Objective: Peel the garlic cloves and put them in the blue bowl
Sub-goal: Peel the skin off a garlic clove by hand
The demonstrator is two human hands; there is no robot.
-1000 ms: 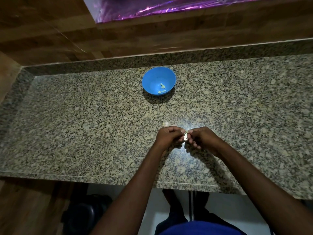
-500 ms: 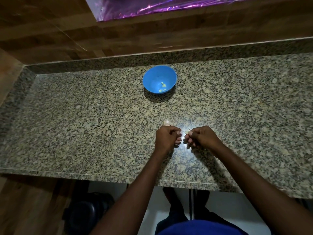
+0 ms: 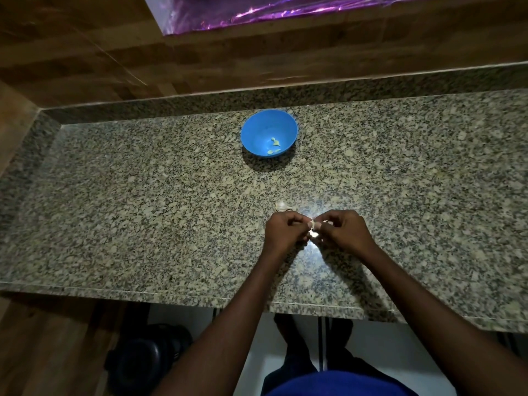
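A blue bowl (image 3: 251,132) stands on the granite counter (image 3: 143,210) toward the back, with a few pale garlic pieces (image 3: 275,145) inside it. Near the front edge my left hand (image 3: 283,231) and my right hand (image 3: 343,230) meet fingertip to fingertip and both pinch a small pale garlic clove (image 3: 313,231) between them, just above the counter. Most of the clove is hidden by my fingers. A second pale garlic piece (image 3: 281,206) lies on the counter just behind my left hand.
A wooden wall rises behind the counter, with a purple-lit panel (image 3: 271,10) at the top. A raised granite lip (image 3: 285,90) runs along the back. A dark round object (image 3: 143,358) sits on the floor below the front edge.
Half a second ago my fingertips were slightly apart; now they have come together again on the clove. The bowl and the loose garlic piece have not moved.
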